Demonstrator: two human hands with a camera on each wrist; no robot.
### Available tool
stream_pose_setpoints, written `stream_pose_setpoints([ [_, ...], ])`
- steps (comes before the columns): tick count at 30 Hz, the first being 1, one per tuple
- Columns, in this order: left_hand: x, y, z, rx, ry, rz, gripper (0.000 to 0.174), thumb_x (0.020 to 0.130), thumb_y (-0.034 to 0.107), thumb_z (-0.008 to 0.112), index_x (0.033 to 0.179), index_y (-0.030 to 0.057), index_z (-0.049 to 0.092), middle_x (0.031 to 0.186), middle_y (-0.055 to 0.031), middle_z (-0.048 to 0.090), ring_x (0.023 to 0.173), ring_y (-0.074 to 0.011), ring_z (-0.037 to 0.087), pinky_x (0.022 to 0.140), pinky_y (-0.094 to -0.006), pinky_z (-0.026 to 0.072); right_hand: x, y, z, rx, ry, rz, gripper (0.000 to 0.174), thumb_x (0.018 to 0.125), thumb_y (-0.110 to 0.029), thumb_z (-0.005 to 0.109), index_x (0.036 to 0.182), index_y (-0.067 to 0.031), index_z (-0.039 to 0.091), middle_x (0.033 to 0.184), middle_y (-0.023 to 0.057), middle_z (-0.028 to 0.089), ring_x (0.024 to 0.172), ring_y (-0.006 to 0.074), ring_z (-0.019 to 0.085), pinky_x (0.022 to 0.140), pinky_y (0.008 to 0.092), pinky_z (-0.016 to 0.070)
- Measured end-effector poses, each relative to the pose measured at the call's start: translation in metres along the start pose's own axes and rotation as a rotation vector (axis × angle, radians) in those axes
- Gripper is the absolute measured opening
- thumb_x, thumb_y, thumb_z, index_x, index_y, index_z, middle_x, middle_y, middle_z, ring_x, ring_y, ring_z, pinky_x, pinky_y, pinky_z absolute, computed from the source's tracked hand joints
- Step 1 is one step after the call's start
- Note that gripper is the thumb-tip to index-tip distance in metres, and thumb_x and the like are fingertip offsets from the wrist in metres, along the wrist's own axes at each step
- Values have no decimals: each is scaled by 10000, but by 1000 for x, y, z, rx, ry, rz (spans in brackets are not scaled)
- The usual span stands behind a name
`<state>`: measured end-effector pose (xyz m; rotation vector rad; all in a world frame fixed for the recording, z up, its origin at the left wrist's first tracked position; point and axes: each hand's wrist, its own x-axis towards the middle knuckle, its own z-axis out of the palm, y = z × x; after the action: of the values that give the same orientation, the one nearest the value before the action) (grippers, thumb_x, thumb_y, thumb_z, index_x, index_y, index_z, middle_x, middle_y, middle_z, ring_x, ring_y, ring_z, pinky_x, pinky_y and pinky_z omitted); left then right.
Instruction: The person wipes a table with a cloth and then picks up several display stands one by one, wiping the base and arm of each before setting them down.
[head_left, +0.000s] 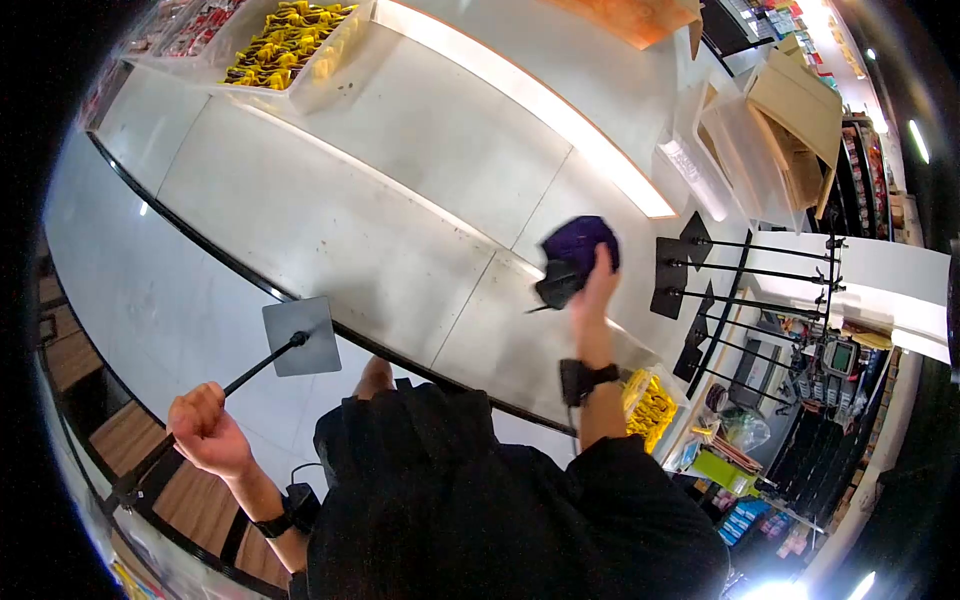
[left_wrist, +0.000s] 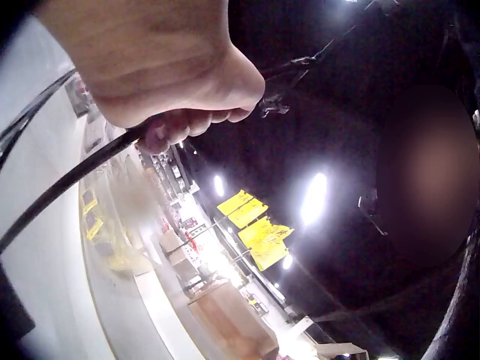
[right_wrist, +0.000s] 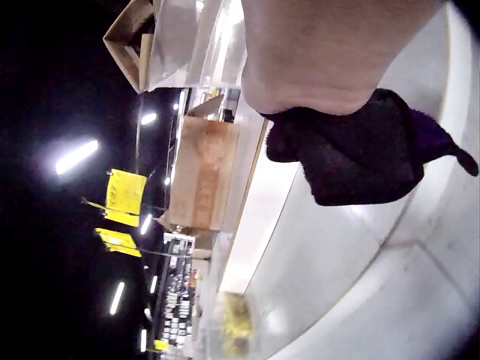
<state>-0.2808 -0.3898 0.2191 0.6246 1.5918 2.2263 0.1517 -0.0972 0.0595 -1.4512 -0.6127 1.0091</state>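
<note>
My left hand (head_left: 210,430) grips the black pole (head_left: 262,366) of a stand, its fingers wrapped round it. A square grey base plate (head_left: 318,350) at the pole's end hangs tilted by the front edge of the white counter. In the left wrist view the pole (left_wrist: 67,178) runs out below the curled fingers. Over the counter at the right, my right hand (head_left: 596,300) holds a bunched dark purple and black cloth (head_left: 583,243). The right wrist view shows the cloth (right_wrist: 360,161) hanging from the hand, which hides its gripped part.
A clear bin (head_left: 300,95) of yellow-and-dark items stands at the back left of the counter (head_left: 400,210). Several black stands with square bases (head_left: 675,280) line the right side, near a bin of yellow items (head_left: 652,410). An open cardboard box (head_left: 795,105) sits behind.
</note>
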Motion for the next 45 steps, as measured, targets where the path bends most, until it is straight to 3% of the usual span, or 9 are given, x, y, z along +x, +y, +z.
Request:
stream_pose_setpoints([
  [3,-13,3,4,-5,10,-4,364,874,187,384,581,138,174,534,25,134,503,-92,113,494,-284,146,93,28,-25,-605,34,-361,366,845,-189,557,1158,-2,522,1088,152,564,975,298,537,871,386,417],
  [8,-36,1,2,-22,-58,46,370,883,184,381,580,139,174,523,30,121,486,-84,112,474,-278,146,112,37,60,-1257,150,-403,363,787,-229,578,1123,-96,557,1130,174,521,1013,355,514,880,433,421],
  [17,-40,10,7,51,95,27,354,861,168,380,574,150,172,512,32,121,488,-75,108,484,-267,135,-15,85,186,-913,-352,-822,257,654,-28,574,905,-77,600,959,122,605,870,340,548,781,401,407],
  [24,-16,15,16,23,20,15,352,863,166,375,586,148,158,522,32,112,493,-82,104,491,-271,150,-121,89,153,-97,-720,136,307,799,-147,597,1069,-4,565,984,119,619,888,243,583,802,325,451],
  [28,-6,14,24,6,141,45,341,870,172,361,590,144,168,537,24,113,503,-89,111,492,-277,149,-105,74,91,334,-319,501,290,810,-138,595,1063,4,572,990,83,610,893,199,566,811,321,460],
  [32,-8,4,32,-53,-48,28,346,873,171,363,587,141,170,539,24,115,505,-91,110,492,-279,149,-42,47,-13,272,62,218,290,823,-165,593,1064,-4,586,1000,85,617,896,191,592,807,329,490],
  [36,-15,-8,38,87,-37,38,352,880,167,358,585,138,169,533,26,120,500,-90,105,492,-279,153,51,43,-112,-454,540,-259,422,802,-221,598,1140,26,545,1080,158,604,953,272,591,832,365,474],
  [42,-31,-2,55,-15,-134,2,362,897,181,355,590,142,166,529,31,119,499,-84,98,488,-270,153,126,19,-81,-980,437,29,373,820,-260,557,1155,-96,560,1144,144,573,1003,308,564,786,446,476],
  [45,-34,2,58,-68,-84,-1,367,903,197,355,593,146,166,530,33,117,499,-85,97,487,-271,153,155,55,-26,-1442,459,-400,271,792,-185,518,1045,-105,577,1026,87,595,901,283,574,722,434,464],
])
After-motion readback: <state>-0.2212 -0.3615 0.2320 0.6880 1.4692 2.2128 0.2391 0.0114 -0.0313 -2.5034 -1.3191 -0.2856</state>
